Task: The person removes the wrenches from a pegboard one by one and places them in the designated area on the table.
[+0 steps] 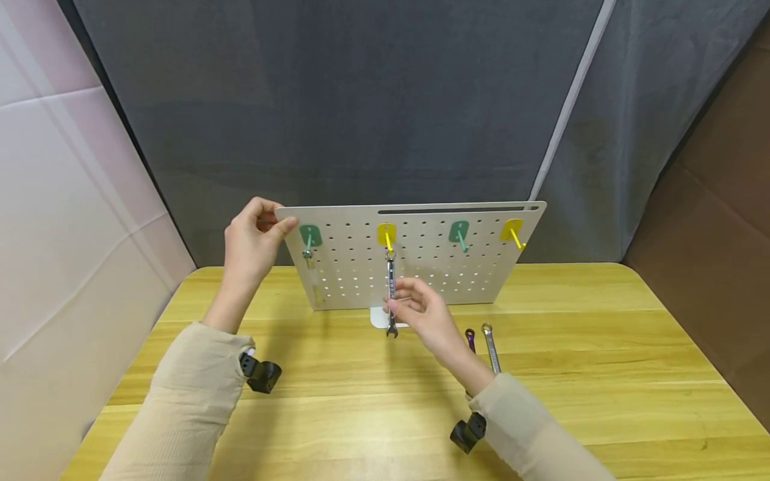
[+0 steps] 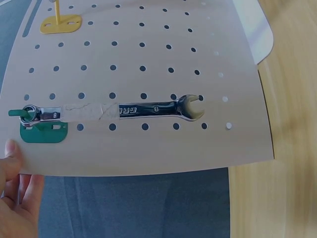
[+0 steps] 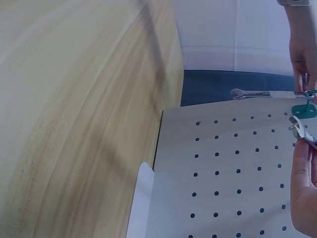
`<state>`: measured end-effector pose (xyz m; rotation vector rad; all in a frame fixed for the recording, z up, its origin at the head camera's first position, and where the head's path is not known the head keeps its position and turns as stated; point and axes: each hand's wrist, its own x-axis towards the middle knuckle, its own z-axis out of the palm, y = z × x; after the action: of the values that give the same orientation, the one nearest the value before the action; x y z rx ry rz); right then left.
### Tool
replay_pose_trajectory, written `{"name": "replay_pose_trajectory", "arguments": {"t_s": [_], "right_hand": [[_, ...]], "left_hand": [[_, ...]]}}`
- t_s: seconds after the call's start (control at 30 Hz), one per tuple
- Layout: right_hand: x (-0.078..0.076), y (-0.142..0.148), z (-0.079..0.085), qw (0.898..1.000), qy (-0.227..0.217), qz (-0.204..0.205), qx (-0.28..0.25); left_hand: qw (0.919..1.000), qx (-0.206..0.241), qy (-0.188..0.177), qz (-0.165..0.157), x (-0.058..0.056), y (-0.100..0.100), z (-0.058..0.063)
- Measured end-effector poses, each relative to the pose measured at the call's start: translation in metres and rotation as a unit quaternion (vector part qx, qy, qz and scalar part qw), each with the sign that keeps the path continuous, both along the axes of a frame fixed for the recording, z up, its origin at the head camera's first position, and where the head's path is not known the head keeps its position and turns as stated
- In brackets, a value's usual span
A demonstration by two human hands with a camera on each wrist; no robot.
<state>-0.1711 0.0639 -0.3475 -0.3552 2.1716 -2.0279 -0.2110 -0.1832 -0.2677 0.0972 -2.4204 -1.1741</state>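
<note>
My left hand (image 1: 248,244) pinches the upper left corner of a white pegboard (image 1: 355,267), thumb in front and fingers behind. The pegboard stands on the table. My right hand (image 1: 426,315) pinches a silver combination wrench (image 1: 391,275) by its lower part. This wrench is upright, open jaw down, its ring end right at the tip of the left yellow hook (image 1: 387,234). Another silver wrench (image 2: 141,110), with clear tape round its shank, hangs by its ring from the left green hook (image 2: 43,132), as the left wrist view shows.
A second green hook (image 1: 460,232) and a second yellow hook (image 1: 512,230) sit further right on the board. On the wooden table (image 1: 601,374), a purple wrench (image 1: 470,339) and a silver wrench (image 1: 490,349) lie partly hidden behind my right forearm. A grey curtain hangs behind.
</note>
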Motion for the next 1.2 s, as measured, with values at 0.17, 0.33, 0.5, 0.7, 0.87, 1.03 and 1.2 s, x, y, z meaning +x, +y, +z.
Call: {"name": "replay_pose_trajectory", "arguments": {"t_s": [0.17,0.33,0.5,0.7,0.87,1.03,1.2], "right_hand": [[0.002,0.002,0.003,1.0,-0.014,-0.004,-0.009],[0.003,0.006,0.007,1.0,-0.023,0.0,-0.016],[0.005,0.01,0.011,0.999,-0.024,0.011,-0.028],[0.006,0.012,0.014,0.999,-0.024,0.014,-0.029],[0.006,0.013,0.016,0.999,-0.016,0.018,-0.028],[0.005,0.012,0.017,1.0,-0.006,0.013,-0.024],[0.005,0.013,0.017,1.0,-0.002,0.005,-0.029]], "left_hand": [[1.0,0.001,0.001,0.0,0.0,0.0,0.0],[1.0,0.0,0.003,0.001,0.0,0.001,0.0],[1.0,0.0,0.002,0.003,0.0,0.001,0.0],[1.0,0.001,0.001,0.005,0.0,0.001,0.0],[1.0,0.001,-0.002,0.002,0.001,0.001,0.0],[1.0,0.0,-0.001,0.002,0.001,0.001,0.0],[1.0,-0.002,0.003,0.002,0.001,0.001,0.0]]}}
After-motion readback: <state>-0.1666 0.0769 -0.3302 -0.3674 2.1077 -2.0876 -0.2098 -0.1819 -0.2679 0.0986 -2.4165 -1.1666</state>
